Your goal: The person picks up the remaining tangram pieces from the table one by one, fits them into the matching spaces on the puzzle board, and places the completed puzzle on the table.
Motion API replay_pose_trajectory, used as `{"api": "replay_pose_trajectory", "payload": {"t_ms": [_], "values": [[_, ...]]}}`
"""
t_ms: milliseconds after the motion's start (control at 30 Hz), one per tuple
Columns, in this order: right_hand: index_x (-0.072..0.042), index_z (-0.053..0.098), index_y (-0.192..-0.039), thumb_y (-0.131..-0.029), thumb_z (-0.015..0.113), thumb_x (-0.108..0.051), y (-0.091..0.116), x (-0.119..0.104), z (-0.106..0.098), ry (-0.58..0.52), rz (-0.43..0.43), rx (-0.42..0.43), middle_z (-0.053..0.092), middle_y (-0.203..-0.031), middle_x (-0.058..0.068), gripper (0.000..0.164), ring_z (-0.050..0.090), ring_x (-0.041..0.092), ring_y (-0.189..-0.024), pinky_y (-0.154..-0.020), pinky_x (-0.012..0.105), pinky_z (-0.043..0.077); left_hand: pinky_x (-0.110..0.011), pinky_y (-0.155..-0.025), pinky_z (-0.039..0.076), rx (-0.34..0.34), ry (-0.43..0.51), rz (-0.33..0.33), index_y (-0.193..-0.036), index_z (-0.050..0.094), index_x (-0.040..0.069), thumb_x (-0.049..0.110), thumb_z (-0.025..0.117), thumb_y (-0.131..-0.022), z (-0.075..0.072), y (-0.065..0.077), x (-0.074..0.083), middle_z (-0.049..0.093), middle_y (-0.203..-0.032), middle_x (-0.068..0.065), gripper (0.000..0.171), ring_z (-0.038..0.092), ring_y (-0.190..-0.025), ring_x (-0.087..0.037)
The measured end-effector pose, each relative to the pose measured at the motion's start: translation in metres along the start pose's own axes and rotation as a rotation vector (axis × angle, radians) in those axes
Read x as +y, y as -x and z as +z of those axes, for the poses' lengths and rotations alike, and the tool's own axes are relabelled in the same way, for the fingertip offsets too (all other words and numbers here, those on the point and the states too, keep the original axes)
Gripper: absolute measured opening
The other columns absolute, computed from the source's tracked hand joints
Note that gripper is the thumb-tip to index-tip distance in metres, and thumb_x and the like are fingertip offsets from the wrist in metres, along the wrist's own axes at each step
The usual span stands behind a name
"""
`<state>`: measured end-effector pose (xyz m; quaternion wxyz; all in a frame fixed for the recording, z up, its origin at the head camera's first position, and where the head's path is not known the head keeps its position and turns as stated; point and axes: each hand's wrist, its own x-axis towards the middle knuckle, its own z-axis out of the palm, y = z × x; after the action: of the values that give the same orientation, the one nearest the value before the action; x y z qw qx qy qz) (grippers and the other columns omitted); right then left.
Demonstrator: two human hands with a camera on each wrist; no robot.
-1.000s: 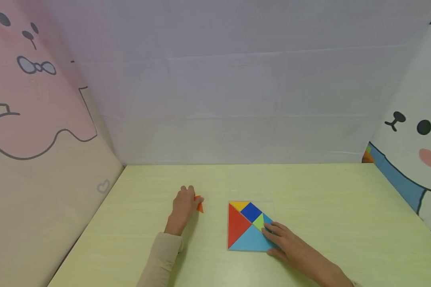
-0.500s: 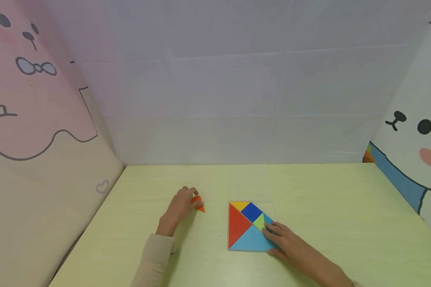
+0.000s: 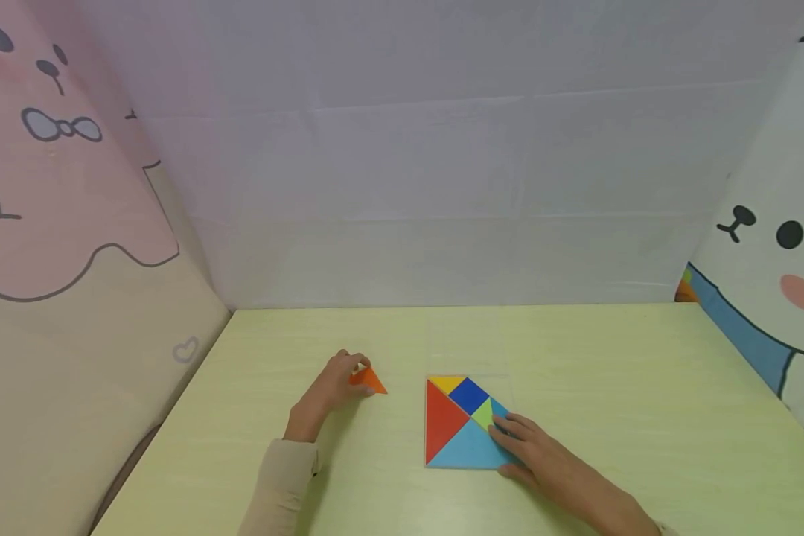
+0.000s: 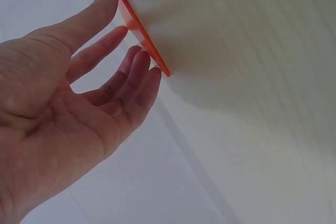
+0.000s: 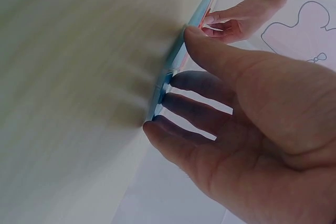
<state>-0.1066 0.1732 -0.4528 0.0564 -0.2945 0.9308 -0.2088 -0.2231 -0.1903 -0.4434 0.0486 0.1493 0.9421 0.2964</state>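
In the head view my left hand [image 3: 336, 381] holds an orange tangram piece [image 3: 371, 380] on the table, left of the tangram. The left wrist view shows the thumb at one edge of this flat orange piece [image 4: 137, 27], with curled fingertips along it. My right hand [image 3: 543, 458] rests on the lower right of the tangram, fingers fairly straight and thumb at its near edge. Visible pieces are a red triangle [image 3: 445, 420], a light blue triangle [image 3: 470, 449], a yellow one [image 3: 447, 383], a dark blue square [image 3: 469, 397] and a light green piece [image 3: 483, 414]. My right fingers partly cover another blue piece [image 3: 499, 409].
The pale yellow-green table [image 3: 603, 372] extends around both hands. A plain whitish backdrop [image 3: 402, 186] rises at its far edge. Cartoon-printed sheets stand at left [image 3: 74, 223] and right [image 3: 764, 290]. A faint clear outline lies behind the tangram.
My left hand has shifted slightly left and turned the orange piece; more of it shows, and its tip points further right. My right hand and the tangram have stayed put.
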Motion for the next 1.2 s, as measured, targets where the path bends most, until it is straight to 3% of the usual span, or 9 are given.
{"api": "replay_pose_trajectory", "payload": {"t_ms": [400,733,933,1200], "values": [[-0.001,0.057,-0.145,-0.099,0.069,-0.03,-0.004,-0.002,-0.002,-0.057,0.072,-0.08,0.052,-0.148,0.018,0.056,0.044,0.043,-0.138,-0.106,0.057,0.045,-0.052,-0.093,0.052,0.005,0.046,0.012,-0.112,0.064,-0.004,0.002,0.081,-0.087,0.002,-0.003,-0.002,0.059,-0.106,-0.019,0.031,0.059,-0.1,-0.037],[0.0,0.057,-0.145,-0.098,0.07,-0.027,-0.003,-0.001,-0.002,-0.043,0.058,-0.067,0.053,-0.147,0.019,0.055,0.045,0.043,-0.137,-0.105,0.056,0.046,-0.047,-0.09,0.052,-0.014,0.145,-0.02,-0.114,0.058,0.0,-0.001,0.081,-0.086,0.005,-0.007,-0.007,0.063,-0.106,-0.012,0.035,0.06,-0.1,-0.03],[0.0,0.056,-0.145,-0.099,0.07,-0.028,-0.003,-0.001,-0.001,-0.044,0.051,-0.063,0.053,-0.147,0.019,0.055,0.045,0.043,-0.137,-0.105,0.057,0.046,-0.042,-0.083,0.052,-0.024,0.127,0.053,-0.12,0.063,-0.001,-0.001,0.078,-0.089,0.004,-0.007,-0.009,0.063,-0.102,-0.013,0.035,0.059,-0.091,-0.027],[0.001,0.056,-0.145,-0.1,0.068,-0.029,-0.002,0.0,-0.002,-0.038,0.037,-0.055,0.052,-0.148,0.02,0.055,0.045,0.044,-0.137,-0.105,0.058,0.045,-0.037,-0.078,0.054,-0.016,0.171,0.134,-0.11,0.07,0.0,0.0,0.073,-0.094,0.001,-0.005,-0.01,0.065,-0.096,-0.012,0.017,0.061,-0.086,-0.025]]}}
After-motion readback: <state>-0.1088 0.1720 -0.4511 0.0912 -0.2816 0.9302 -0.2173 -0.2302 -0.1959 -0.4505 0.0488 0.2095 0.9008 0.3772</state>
